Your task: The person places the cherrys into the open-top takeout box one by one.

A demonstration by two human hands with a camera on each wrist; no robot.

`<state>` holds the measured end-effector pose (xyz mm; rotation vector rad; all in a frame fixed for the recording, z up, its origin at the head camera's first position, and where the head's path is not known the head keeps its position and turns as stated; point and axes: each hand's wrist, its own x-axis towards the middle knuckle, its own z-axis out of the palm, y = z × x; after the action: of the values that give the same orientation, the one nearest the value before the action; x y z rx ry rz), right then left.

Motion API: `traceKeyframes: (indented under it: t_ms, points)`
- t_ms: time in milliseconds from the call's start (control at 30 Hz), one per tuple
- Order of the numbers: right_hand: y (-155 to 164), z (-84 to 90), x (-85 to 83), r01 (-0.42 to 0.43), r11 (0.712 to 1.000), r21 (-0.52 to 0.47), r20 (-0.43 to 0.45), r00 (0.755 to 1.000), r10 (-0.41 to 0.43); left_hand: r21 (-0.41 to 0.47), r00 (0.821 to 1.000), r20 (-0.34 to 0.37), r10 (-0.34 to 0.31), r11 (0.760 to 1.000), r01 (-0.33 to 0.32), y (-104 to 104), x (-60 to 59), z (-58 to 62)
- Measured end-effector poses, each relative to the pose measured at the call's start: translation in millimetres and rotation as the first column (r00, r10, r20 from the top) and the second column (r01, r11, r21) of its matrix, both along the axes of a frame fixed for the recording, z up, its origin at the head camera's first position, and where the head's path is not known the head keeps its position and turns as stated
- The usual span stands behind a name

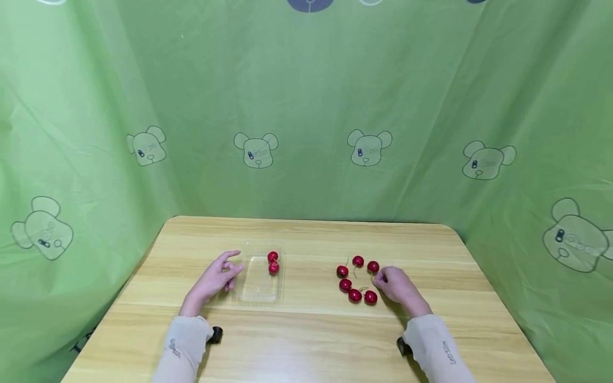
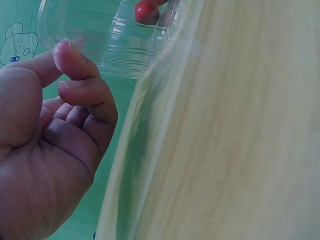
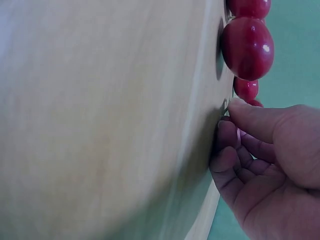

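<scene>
A clear plastic tray (image 1: 258, 290) lies left of the table's middle, with two red cherries (image 1: 273, 263) at its far end. My left hand (image 1: 232, 268) rests on the table by the tray's left rim (image 2: 115, 60), fingers loosely curled and holding nothing. Several red cherries (image 1: 355, 295) lie in a loose ring on the right. My right hand (image 1: 378, 277) sits at the ring's right side, fingers curled. In the right wrist view its thumb and forefinger (image 3: 227, 120) pinch together on the table at the stem of a cherry (image 3: 252, 102), which is mostly hidden behind the thumb.
The wooden table (image 1: 306, 346) has rounded far corners and is enclosed by green cloth (image 1: 306, 106) printed with bear faces, at the back and both sides. A small black device (image 1: 216, 334) sits at each wrist.
</scene>
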<state>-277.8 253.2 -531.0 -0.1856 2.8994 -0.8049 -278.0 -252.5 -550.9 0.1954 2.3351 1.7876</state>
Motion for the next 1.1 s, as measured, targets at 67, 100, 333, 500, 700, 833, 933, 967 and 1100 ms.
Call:
traceKeyframes:
  t_ms: [67,100,333,500,700,833,933,967,1100]
  points:
    - [0.2,0.1,-0.5,0.001,1.000,0.004,0.003,1.000,-0.001,0.000,1.000,0.000,0.003,1.000,-0.003,0.3,-0.3,0.2]
    - [0.2,0.9,0.0,-0.007,1.000,0.004,-0.004,1.000,0.007,0.000,1.000,-0.001,0.004,1.000,-0.004,0.4,-0.3,0.6]
    - [-0.1,7.3,2.0,-0.007,1.000,-0.015,-0.062,0.998,0.006,-0.013,1.000,-0.014,-0.002,1.000,0.002,0.1,-0.3,2.8]
    - [0.2,9.3,2.6,-0.016,0.999,-0.052,-0.053,0.999,0.013,-0.011,1.000,-0.003,0.008,1.000,-0.008,0.5,-0.1,4.8]
    - [1.5,10.5,2.2,-0.031,0.993,-0.115,-0.051,0.998,0.025,-0.015,1.000,-0.008,0.006,1.000,-0.006,0.9,0.4,4.8]
    - [2.6,11.8,2.2,-0.043,0.993,-0.107,-0.089,0.995,0.033,-0.010,1.000,0.000,0.007,1.000,-0.007,1.5,0.7,3.5]
    - [2.8,12.7,1.7,-0.054,0.995,-0.089,-0.129,0.991,0.042,-0.009,1.000,-0.004,0.004,1.000,-0.004,1.7,0.7,2.6]
    - [2.5,13.0,1.7,-0.056,0.994,-0.091,-0.136,0.990,0.043,-0.007,1.000,-0.005,0.004,1.000,-0.004,1.6,0.8,2.4]
    - [0.2,15.0,2.3,-0.060,0.993,-0.106,-0.124,0.991,0.046,-0.003,1.000,-0.004,0.004,1.000,-0.004,1.8,1.4,1.7]
